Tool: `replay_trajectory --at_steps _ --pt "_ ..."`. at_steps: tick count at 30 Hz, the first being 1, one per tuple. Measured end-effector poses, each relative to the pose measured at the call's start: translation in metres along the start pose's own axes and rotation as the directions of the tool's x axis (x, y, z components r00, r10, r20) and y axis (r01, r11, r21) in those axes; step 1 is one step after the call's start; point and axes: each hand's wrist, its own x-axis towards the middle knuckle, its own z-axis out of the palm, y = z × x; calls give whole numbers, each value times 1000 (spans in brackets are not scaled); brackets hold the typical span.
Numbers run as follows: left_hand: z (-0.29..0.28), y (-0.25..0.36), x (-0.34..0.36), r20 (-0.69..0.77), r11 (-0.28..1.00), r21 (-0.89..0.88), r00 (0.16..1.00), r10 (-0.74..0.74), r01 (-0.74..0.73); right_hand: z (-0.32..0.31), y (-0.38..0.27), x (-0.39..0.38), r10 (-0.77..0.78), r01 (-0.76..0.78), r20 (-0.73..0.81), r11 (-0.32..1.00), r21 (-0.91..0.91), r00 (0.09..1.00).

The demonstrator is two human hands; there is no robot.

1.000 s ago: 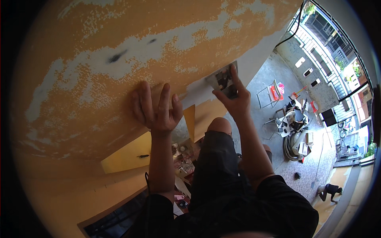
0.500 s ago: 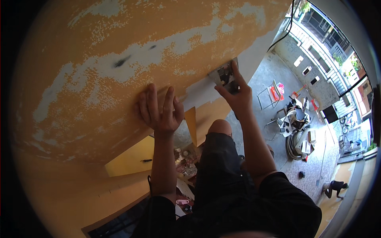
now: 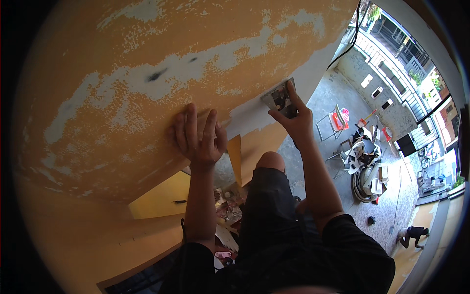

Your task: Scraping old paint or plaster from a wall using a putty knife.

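An orange-painted surface [image 3: 235,29], patched with pale white filler [image 3: 181,78], slopes overhead and in front. My left hand [image 3: 200,139] is raised to it, its fingers stretched out and apart, holding nothing; whether every fingertip touches is unclear. To the right, my right hand [image 3: 296,122] grips a flat rectangular metal putty scraper [image 3: 278,98], thumb and finger along its sides. The blade lies against the surface beside a smooth strip of white filler [image 3: 249,115] near the lower edge. My palm hides the rear of the scraper.
Far below on the right stand a folding chair [image 3: 338,122] with red things on it, a cluttered pile [image 3: 364,152] and a coiled hose [image 3: 360,183]. Another person [image 3: 415,234] crouches by the far-right wall. A black cable [image 3: 348,49] hangs at upper right. Debris [image 3: 227,203] lies below my left arm.
The scraper and my right hand have shifted slightly right and down, the blade tilting a little. My left hand stays almost in place. The whole view has turned slightly.
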Motion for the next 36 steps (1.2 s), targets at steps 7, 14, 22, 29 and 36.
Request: replay_trajectory --at_steps 7,14,22,29,36 --pt "0 0 1 -21 1000 -9 1000 1 -1 11 2 2 -30 34 -93 999 35 995" --pt "0 0 -3 -8 1000 -21 1000 7 -7 6 2 10 -67 71 -43 994 84 997" --pt "3 0 -2 -39 1000 -8 999 -30 30 12 9 13 -133 136 -41 989 58 990" --pt "4 0 -5 -28 1000 4 999 -30 31 23 -3 4 64 -49 -55 970 240 996" --pt "1 0 -4 -36 999 7 999 -34 34 1 -46 48 287 -197 -154 881 430 945"
